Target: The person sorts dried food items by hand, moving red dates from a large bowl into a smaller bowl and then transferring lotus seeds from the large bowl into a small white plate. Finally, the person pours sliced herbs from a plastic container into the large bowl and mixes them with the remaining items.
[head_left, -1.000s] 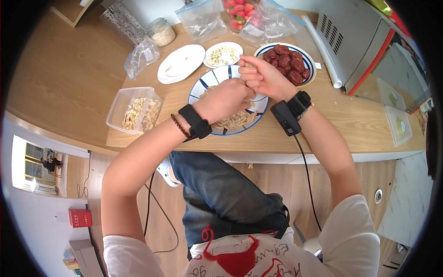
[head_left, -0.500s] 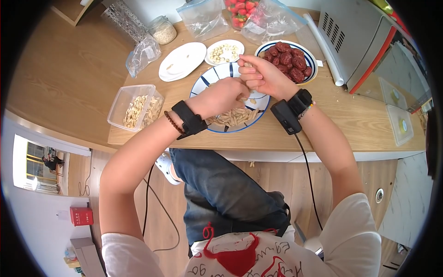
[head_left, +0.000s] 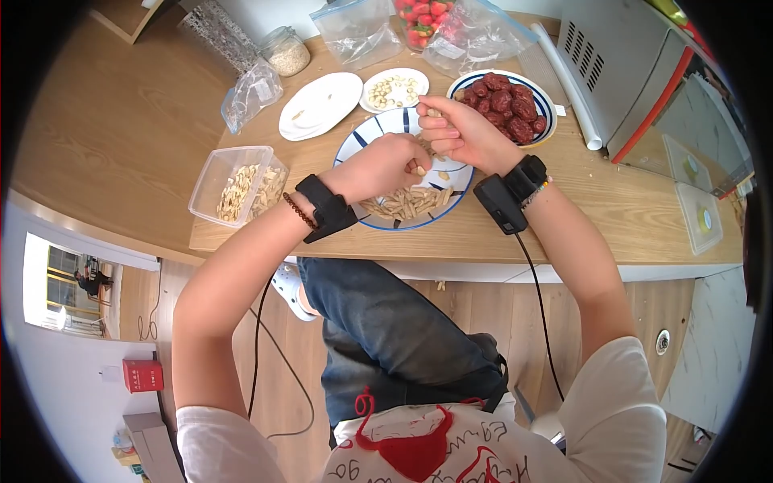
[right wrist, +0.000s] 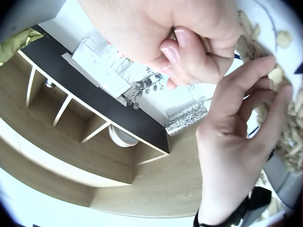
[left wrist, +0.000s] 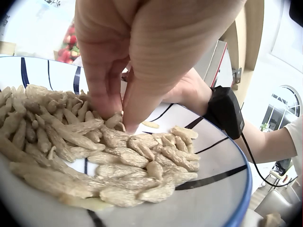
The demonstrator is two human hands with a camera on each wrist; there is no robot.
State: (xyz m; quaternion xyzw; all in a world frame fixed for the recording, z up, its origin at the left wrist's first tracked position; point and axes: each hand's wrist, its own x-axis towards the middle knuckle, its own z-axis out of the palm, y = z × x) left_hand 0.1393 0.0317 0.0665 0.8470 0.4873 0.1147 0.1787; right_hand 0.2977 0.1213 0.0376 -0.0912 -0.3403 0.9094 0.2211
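A white plate with blue stripes holds a heap of wrinkled tan dried roots. Over it my left hand pinches a small pale dried slice between thumb and fingers, the fingertips close above the heap. My right hand is curled beside it, above the plate's far right rim. A pale dried piece shows between its thumb and forefinger; the rest of its palm is hidden. A few loose pale slices lie on the plate's white surface.
Behind stand a small plate of pale round seeds, a white oval plate and a bowl of red dates. A clear plastic box with pale slices sits left. Plastic bags, a jar and a grey appliance line the back.
My left hand has drawn a little down and away from the right hand, and the pale slice in its fingertips has come into view. The right hand stays curled in place.
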